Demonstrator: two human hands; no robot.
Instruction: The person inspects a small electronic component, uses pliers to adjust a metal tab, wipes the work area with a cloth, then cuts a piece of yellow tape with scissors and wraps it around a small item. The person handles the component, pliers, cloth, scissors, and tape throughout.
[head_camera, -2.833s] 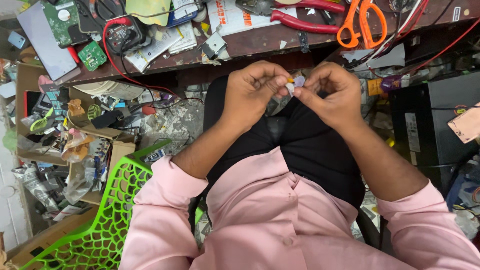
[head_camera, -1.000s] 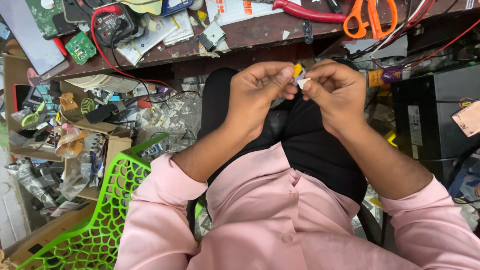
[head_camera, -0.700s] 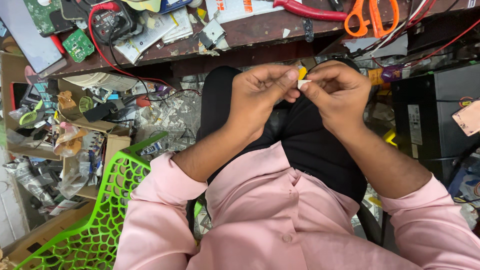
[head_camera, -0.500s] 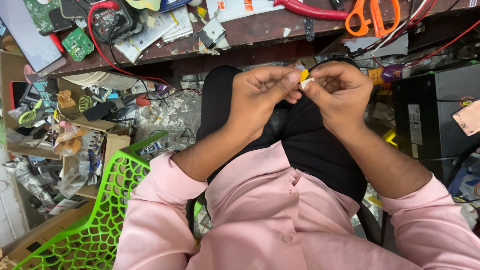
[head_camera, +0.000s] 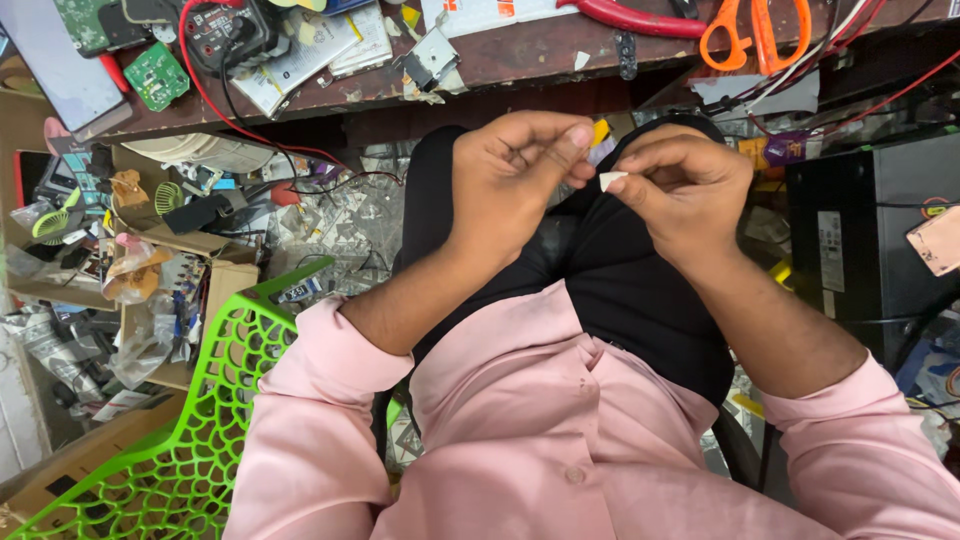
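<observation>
Above the lap, the left hand (head_camera: 515, 180) pinches a small yellow piece (head_camera: 600, 131) steady while the right hand (head_camera: 680, 190) nips a white tab (head_camera: 612, 181) at its fingertips (both grips tight, for fine work)

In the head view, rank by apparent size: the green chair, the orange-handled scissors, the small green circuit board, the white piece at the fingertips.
1. green chair
2. orange-handled scissors, partly cut off by the frame
3. green circuit board
4. white piece, smallest though nearer the camera

White label (head_camera: 832, 236) on black box (head_camera: 880, 230) at right; dark phone screen (head_camera: 50, 62) top left
</observation>
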